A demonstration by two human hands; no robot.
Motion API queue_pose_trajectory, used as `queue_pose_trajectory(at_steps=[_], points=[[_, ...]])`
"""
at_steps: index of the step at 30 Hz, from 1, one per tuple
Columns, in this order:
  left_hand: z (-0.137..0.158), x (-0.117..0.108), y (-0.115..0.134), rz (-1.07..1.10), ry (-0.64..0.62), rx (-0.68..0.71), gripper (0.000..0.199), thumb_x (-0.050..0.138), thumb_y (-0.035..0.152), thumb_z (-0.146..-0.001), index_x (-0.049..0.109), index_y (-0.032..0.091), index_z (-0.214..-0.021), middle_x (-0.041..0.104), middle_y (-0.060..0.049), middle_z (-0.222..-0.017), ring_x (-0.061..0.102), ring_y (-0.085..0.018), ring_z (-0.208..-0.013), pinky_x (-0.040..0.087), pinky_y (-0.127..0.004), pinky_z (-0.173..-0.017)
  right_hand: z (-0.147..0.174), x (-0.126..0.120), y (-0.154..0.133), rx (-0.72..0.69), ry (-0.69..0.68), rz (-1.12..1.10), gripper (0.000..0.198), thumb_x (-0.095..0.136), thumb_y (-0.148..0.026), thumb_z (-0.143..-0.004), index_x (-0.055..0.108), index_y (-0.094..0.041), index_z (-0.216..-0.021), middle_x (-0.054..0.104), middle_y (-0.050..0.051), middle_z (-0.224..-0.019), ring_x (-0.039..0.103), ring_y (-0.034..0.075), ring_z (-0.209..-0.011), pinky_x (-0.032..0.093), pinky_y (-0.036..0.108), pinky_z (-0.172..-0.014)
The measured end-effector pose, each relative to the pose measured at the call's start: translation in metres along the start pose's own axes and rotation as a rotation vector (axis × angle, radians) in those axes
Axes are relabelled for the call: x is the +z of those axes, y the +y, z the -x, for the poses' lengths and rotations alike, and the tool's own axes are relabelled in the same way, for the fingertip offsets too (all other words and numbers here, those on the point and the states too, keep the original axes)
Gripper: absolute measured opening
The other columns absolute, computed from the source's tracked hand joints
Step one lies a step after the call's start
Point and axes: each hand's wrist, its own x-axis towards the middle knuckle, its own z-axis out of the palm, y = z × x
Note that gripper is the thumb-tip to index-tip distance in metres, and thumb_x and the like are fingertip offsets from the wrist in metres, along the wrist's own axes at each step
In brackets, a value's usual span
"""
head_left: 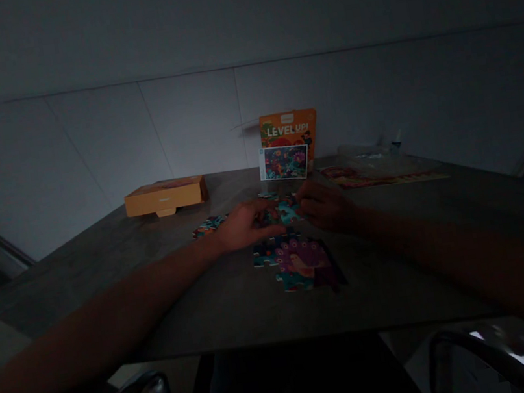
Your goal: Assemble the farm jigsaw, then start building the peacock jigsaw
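My left hand [246,224] lies with its fingers stretched out over a cluster of jigsaw puzzle pieces [288,211], touching them. On the cluster's right side is my right hand [325,205], its fingers curled and pressed together at the edge of the teal pieces. Whatever those fingers pinch is hidden in the dim light. Closer to me, a joined puzzle section [304,262] shows a pale bird on purple with teal below. More colourful puzzle pieces [208,226] lie left of my left hand, partly covered by it.
Behind the hands, a picture card [285,163] leans against an upright orange "LEVEL UP!" box [289,127]. An orange box part [166,197] rests at the back left. At the back right are a clear plastic bag [369,160], a flat printed sheet [387,179] and a small bottle [396,142].
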Motion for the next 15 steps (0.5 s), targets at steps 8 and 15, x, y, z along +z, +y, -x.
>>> queue_pose_trajectory(at_steps=[8,15], points=[[-0.007,-0.018,-0.024,-0.250,0.302,-0.332,0.028,0.054,0.028,-0.095,0.071,0.014,-0.112,0.075,-0.009,-0.096,0.067,-0.017,-0.078,0.051,-0.027,-0.075,0.007,0.007,0.023,0.459,-0.128,0.096,0.022,0.048,-0.010,-0.092,0.069,-0.015,-0.089,0.064,0.011,-0.101,0.059,0.021,-0.088,0.048,0.032,-0.080],[0.003,-0.045,-0.078,-0.426,0.112,-0.564,0.024,0.057,0.025,-0.088,0.077,0.014,-0.094,0.077,-0.014,-0.097,0.071,-0.026,-0.089,0.052,-0.033,-0.083,0.019,0.003,0.044,0.784,-0.488,0.182,0.030,0.053,-0.008,-0.082,0.079,-0.017,-0.094,0.074,0.011,-0.097,0.066,0.024,-0.089,0.050,0.034,-0.083]])
